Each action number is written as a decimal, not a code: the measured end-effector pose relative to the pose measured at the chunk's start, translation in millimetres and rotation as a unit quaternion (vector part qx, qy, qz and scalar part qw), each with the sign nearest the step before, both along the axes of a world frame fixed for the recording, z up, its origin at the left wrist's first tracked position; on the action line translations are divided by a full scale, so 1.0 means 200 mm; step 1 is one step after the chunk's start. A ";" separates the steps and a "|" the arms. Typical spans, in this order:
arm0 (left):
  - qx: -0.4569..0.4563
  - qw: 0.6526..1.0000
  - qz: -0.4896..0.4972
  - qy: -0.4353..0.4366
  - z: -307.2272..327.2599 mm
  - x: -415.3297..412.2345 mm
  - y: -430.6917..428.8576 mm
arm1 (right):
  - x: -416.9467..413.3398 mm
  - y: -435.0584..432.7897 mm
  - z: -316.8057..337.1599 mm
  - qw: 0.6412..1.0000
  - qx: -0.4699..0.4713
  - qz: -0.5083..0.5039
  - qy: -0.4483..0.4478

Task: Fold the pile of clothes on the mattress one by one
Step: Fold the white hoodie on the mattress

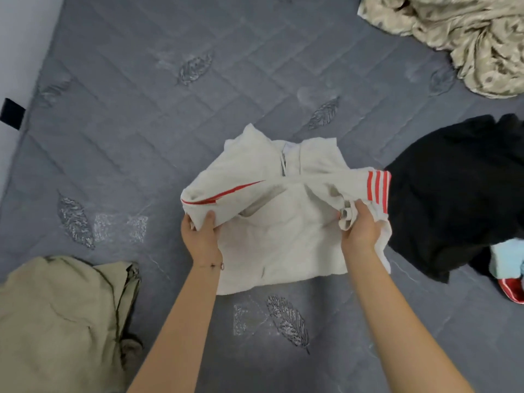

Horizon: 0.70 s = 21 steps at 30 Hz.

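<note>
Between both hands, white jacket [283, 222] lies on mattress [141, 123]; left hand [202, 236] grips its side fold, right hand [359, 229] pinches a sleeve.

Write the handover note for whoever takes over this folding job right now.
Left hand: grips the white top at its left side, where the part with the red line is folded in.
Right hand: grips the same top at its right side, by the red-striped cuff.
The white top is in the middle of the mattress, half folded.
Done, it seems: the tan garment at the near left.
Left: finish this top, then the black garment, the light blue and red pieces beside it, and the crumpled patterned cloth at the far right.
</note>
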<state>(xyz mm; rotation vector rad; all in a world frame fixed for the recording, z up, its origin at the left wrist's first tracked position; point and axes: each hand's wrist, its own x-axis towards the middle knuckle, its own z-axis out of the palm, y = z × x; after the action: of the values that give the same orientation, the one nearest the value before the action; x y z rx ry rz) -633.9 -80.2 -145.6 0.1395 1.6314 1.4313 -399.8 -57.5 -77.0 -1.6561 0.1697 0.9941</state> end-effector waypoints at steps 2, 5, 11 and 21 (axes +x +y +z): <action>0.020 1.000 -0.013 0.008 -0.01 -0.02 0.09 | 0.01 0.07 -0.03 1.000 -0.002 0.008 -0.016; 0.019 1.000 0.004 -0.008 -0.06 0.00 0.25 | 0.03 0.16 -0.07 1.000 -0.010 0.019 -0.019; -0.008 0.998 0.066 -0.022 -0.12 0.01 0.45 | 0.08 0.33 -0.10 0.999 -0.041 0.008 -0.032; -0.026 0.992 0.122 0.005 -0.07 0.11 0.68 | 0.22 0.56 -0.24 0.996 0.060 -0.021 0.059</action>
<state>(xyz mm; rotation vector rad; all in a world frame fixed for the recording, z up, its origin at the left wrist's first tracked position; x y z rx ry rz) -612.4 55.4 -159.7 -0.0859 1.7396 1.5695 -355.3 53.8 -125.6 -1.4806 0.2189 1.0515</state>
